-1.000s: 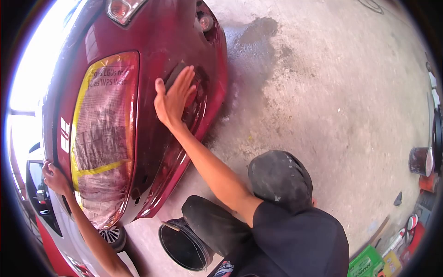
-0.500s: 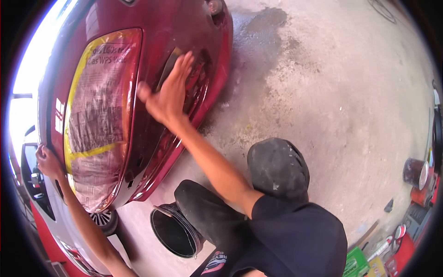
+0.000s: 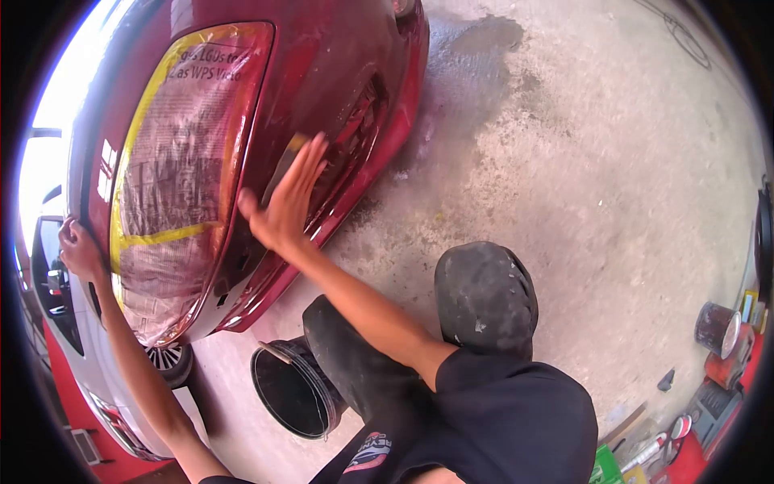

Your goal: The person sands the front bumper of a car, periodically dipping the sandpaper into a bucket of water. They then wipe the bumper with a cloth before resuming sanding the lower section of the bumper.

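Flattened, fingers spread, right hand presses abrasive sheet against red bumper; left hand clasps its edge. Likely mid-sanding; next stroke calls for even pressure.

Dark sheet mostly hidden under right hand; red car cut off at top edge.

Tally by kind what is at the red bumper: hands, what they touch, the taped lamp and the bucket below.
Hands: 2, left hand and right hand
Red bumper: 1
Sanding sheet: 1
Masked lamp: 1
Black bucket: 1
Total: 6
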### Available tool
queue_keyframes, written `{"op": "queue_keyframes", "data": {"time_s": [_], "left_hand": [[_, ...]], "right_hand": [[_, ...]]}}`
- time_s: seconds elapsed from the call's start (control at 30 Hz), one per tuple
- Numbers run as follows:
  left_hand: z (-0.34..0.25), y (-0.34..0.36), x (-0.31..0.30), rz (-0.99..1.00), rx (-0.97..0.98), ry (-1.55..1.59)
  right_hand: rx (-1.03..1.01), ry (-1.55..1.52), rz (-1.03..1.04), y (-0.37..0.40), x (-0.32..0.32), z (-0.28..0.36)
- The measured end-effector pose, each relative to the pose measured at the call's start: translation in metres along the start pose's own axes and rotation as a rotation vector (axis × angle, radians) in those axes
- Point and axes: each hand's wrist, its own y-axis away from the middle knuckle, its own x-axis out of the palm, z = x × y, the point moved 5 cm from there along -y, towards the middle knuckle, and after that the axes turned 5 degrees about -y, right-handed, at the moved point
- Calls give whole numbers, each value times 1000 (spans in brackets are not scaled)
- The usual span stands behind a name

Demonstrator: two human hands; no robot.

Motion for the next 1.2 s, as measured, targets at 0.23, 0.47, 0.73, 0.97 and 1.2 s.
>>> {"op": "queue_keyframes", "data": {"time_s": [0.23,0.47,0.73,0.97,1.2], "left_hand": [[-5,-2,-3,18,2,2],[5,-1,1,8,-18,-3],[21,-12,14,-2,57,30],[15,-8,8,46,17,26],[17,-9,10,68,-7,-14]], "right_hand": [[69,67,-87,-128,-33,-39],[-106,-24,-19,11,1,-20],[31,-26,-80,-71,-20,-37],[-99,35,-36,-61,-17,-39],[-120,-21,20,19,1,-28]]}}
